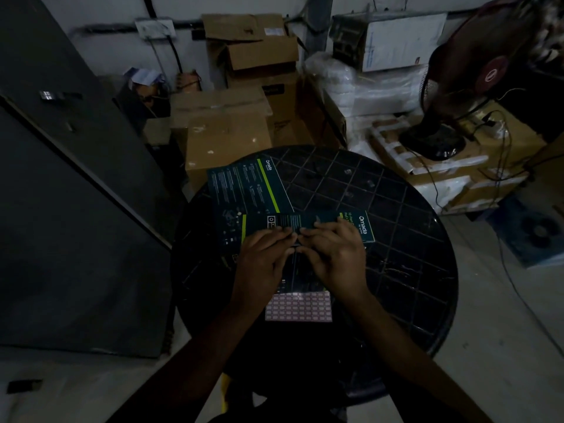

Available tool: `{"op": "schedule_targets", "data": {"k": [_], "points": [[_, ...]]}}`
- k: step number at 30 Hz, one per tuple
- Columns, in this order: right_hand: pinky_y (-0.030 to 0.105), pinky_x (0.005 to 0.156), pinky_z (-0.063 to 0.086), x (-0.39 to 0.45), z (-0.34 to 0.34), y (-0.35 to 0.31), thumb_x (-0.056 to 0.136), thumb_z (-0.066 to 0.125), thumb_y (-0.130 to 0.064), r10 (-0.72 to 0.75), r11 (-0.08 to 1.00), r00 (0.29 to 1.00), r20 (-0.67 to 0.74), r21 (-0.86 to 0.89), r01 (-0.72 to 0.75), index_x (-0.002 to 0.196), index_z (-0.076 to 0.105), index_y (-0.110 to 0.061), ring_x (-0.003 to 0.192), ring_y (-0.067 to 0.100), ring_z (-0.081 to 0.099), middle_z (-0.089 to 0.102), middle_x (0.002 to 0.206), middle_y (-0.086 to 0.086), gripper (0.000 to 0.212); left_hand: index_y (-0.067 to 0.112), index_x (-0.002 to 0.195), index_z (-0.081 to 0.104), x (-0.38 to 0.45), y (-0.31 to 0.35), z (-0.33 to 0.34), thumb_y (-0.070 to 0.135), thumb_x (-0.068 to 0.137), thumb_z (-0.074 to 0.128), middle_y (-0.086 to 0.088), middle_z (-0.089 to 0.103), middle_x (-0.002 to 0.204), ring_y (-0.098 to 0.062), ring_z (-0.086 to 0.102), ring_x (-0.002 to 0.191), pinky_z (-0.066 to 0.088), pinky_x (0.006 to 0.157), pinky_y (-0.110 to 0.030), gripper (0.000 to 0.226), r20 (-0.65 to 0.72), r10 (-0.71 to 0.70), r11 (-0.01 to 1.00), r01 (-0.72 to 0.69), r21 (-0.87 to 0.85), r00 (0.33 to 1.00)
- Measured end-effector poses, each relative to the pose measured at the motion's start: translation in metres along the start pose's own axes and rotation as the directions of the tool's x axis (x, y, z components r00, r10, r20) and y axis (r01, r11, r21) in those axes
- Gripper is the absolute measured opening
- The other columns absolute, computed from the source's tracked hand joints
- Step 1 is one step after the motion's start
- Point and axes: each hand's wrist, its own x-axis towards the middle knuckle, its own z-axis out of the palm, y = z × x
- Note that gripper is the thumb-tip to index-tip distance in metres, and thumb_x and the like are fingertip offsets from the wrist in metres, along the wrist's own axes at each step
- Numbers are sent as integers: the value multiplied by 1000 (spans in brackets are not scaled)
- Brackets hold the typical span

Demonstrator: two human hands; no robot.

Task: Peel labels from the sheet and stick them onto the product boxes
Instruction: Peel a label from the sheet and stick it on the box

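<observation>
Dim storeroom, round black table [412, 227]: I'm pressing a label onto the top box [308, 222].
Left hand [262, 257] and right hand [332, 254] meet fingertip to fingertip on its near edge, seemingly pinching a label too small to see. I'd rub outward. Label sheet [298, 306] lies nearer me; a second box [244, 184] overhangs the far-left rim, open tabletop right.
</observation>
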Motion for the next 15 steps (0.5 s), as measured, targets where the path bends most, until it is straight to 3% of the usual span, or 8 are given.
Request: {"op": "schedule_targets", "data": {"k": [5,10,13,15], "points": [[48,103,41,1,0,-1,88,74,-30,-10,1000,1000,12,-6,10,97,79,-23,109,11,63,74,111,-15,12,15,115,72,2,-5,2,20,92,65,3,70,117,-13,56,114,47,93,-38,25,-23,17,999,-18,-30,1000],[57,110,33,-6,-13,6,87,75,-33,-22,999,1000,8,-28,22,100,78,-31,114,7,62,72,114,-21,14,26,110,74,3,-12,-14,33,92,60,15,69,118,-8,57,111,31,91,-26,24,11,112,989,-113,93,994],[63,111,29,-7,-13,2,83,79,-32,32,999,999,-25,-8,-32,96,79,-29,113,6,63,72,111,-20,13,20,103,76,1,-17,-18,27,88,67,10,71,112,-12,57,109,39,92,-32,19,-44,85,996,-85,-2,995],[65,114,22,-9,-13,2,84,78,-32,53,997,998,-22,-51,-54,101,77,-32,119,9,61,70,114,-22,18,19,110,74,-3,-25,-19,16,87,70,9,69,120,-14,55,119,41,100,-38,24,-35,52,998,-53,-25,998]]}}
